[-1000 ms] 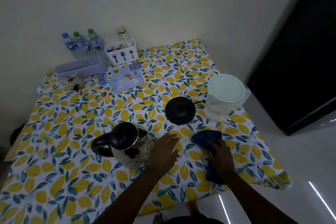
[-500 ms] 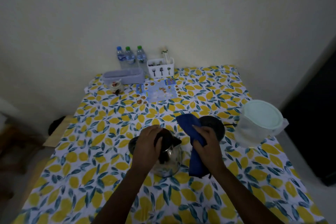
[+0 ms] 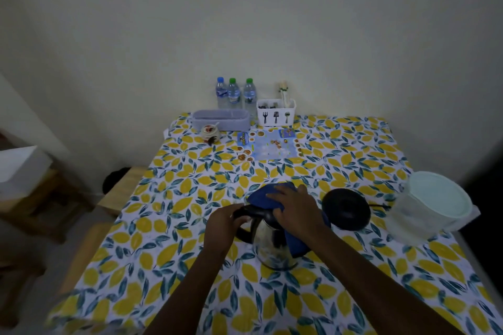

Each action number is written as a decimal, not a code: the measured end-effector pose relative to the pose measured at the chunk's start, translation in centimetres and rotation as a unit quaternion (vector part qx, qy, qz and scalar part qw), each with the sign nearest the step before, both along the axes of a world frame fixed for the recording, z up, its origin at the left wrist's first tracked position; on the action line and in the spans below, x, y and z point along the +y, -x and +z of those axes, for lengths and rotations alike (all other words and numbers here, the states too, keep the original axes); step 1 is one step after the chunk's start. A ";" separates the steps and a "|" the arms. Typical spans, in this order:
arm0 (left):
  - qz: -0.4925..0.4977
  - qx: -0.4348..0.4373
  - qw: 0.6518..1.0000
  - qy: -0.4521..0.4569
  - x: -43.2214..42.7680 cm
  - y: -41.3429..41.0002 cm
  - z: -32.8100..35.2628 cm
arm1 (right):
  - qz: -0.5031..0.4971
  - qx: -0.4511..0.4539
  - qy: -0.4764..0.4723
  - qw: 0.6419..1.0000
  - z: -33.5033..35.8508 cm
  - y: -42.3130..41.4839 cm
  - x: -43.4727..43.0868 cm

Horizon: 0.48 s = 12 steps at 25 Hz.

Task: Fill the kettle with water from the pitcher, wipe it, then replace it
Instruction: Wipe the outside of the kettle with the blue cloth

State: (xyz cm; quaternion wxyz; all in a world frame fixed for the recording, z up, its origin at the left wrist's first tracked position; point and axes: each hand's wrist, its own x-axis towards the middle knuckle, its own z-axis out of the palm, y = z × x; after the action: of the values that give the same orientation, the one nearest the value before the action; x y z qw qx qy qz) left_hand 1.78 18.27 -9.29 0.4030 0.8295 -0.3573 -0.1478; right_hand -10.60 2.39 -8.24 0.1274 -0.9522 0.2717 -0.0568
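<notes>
A steel kettle [image 3: 272, 247] with a black handle and lid stands upright on the lemon-print tablecloth [image 3: 168, 226] near the table's middle. My left hand [image 3: 223, 228] grips its black handle on the left side. My right hand [image 3: 296, 207] presses a blue cloth [image 3: 268, 194] onto the kettle's top; the cloth drapes down the kettle's right side. The round black kettle base [image 3: 345, 208] lies just right of the kettle, bare. A clear pitcher with a pale green lid [image 3: 435, 201] stands further right near the table's edge.
At the back against the wall stand three water bottles [image 3: 234, 92], a white cutlery holder [image 3: 276, 113], a lilac tray [image 3: 220, 119], a small jar [image 3: 209, 132] and a printed blue sheet [image 3: 269, 144]. Wooden stools [image 3: 119, 187] sit left of the table.
My right hand lifted the blue cloth from the table onto the kettle's top. My left hand shifted from the lid to the handle. The camera view tilted up and back.
</notes>
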 end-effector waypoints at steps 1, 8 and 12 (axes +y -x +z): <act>-0.002 0.005 1.000 0.005 0.1 -0.3 -0.3 | 0.030 0.002 0.029 0.999 -0.2 0.0 0.6; -0.030 -0.002 1.000 0.009 0.1 -1.0 -0.5 | 0.051 -0.023 0.089 0.994 -1.3 1.3 2.0; -0.025 -0.009 0.999 -0.026 -0.1 -1.2 -0.1 | -0.019 0.018 0.025 0.999 -0.3 -0.2 1.6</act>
State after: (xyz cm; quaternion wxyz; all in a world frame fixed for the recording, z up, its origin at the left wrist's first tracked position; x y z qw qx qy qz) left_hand 2.97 18.20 -9.43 0.3742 0.8317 -0.3778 -0.1598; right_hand -10.45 4.03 -8.58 0.0976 -0.9506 0.2906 -0.0492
